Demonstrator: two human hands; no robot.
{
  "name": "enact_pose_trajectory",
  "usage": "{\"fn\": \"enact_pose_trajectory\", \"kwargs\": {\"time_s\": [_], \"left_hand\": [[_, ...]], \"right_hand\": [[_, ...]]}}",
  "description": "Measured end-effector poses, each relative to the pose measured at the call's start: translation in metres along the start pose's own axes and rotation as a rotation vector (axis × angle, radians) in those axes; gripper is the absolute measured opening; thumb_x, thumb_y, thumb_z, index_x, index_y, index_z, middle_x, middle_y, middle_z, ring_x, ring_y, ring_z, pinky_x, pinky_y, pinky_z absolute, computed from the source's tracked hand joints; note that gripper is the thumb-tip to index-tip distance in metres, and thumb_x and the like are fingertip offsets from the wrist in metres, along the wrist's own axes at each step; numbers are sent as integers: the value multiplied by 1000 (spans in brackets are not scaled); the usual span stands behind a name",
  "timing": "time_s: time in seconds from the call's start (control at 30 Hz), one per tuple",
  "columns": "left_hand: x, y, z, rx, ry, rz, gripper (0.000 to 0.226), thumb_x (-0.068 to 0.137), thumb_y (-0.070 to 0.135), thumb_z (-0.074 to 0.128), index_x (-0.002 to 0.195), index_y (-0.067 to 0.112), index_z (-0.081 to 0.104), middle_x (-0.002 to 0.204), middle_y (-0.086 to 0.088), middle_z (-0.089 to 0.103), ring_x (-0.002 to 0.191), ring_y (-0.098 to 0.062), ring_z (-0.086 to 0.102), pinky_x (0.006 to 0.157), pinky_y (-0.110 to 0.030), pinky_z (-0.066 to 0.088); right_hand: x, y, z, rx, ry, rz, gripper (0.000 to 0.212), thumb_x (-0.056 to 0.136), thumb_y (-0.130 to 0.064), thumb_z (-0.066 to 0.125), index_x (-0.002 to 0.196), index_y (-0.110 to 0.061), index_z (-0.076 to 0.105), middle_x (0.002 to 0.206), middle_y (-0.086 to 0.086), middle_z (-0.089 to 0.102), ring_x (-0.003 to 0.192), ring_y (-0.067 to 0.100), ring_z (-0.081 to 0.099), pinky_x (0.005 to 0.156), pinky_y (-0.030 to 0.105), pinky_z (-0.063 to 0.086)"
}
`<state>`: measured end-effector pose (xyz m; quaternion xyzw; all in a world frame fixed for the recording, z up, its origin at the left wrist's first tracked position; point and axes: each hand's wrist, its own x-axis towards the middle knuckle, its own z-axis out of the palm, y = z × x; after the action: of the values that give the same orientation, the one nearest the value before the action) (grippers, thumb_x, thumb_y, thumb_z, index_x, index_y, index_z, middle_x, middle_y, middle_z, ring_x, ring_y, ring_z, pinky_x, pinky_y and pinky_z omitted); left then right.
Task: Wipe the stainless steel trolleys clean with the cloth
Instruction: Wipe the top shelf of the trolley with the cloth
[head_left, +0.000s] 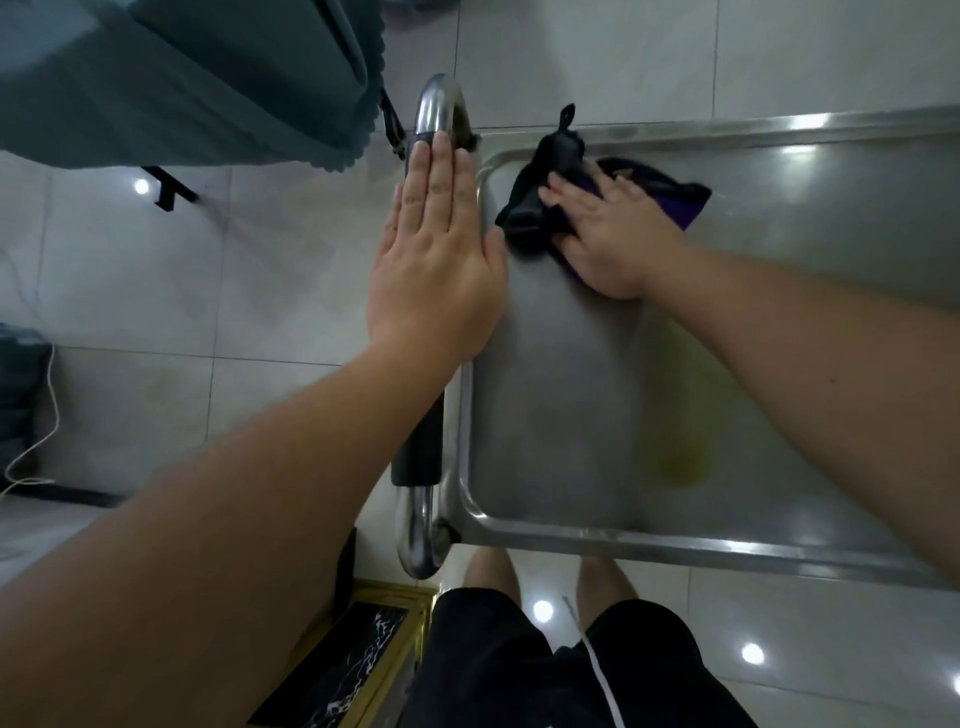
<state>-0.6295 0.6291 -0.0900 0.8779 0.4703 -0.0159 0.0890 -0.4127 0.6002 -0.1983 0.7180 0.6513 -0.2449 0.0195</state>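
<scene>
A stainless steel trolley (810, 218) fills the right half of the head view, its top tray rimmed and shiny. A dark black-and-purple cloth (535, 202) lies in the tray's far left corner. My right hand (608, 228) presses flat on the cloth with spread, straight fingers. My left hand (436, 260) rests flat, fingers straight, on the trolley's handle (421, 441), a black-sleeved steel bar along the tray's left end. A yellowish smear (680, 462) marks the tray near its front edge.
A teal cloth-covered piece of furniture (182, 78) stands at the upper left on the pale tiled floor. A dark marble slab with a gold border (343, 670) sits by my legs. A white cable (36, 441) trails at the far left.
</scene>
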Motion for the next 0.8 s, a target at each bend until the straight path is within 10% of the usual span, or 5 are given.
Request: {"fn": "enact_pose_trajectory", "kwargs": {"time_s": [0.4, 0.57, 0.8], "left_hand": [[-2, 3, -6, 131, -31, 62, 66, 113, 41, 14, 168, 9, -4, 176, -7, -16, 160, -17, -21, 130, -37, -14], [-2, 3, -3, 120, -50, 66, 66, 113, 43, 15, 169, 12, 0, 177, -4, -12, 160, -14, -19, 129, -34, -13], [0, 0, 3, 137, -21, 60, 67, 112, 46, 17, 169, 13, 4, 177, -4, -7, 161, -13, -16, 130, -35, -10]], "right_hand": [[-271, -60, 127, 17, -109, -283, 60, 103, -50, 44, 161, -39, 32, 166, -21, 29, 160, 14, 7, 125, 45, 17], [-237, -18, 104, -108, -114, -465, 59, 102, -43, 48, 159, -37, 38, 165, -19, 31, 160, 16, 12, 126, 45, 13], [-94, 72, 20, -2, 12, -161, 56, 105, -38, 48, 160, -37, 36, 168, -14, 29, 159, 21, 16, 128, 44, 7]]}}
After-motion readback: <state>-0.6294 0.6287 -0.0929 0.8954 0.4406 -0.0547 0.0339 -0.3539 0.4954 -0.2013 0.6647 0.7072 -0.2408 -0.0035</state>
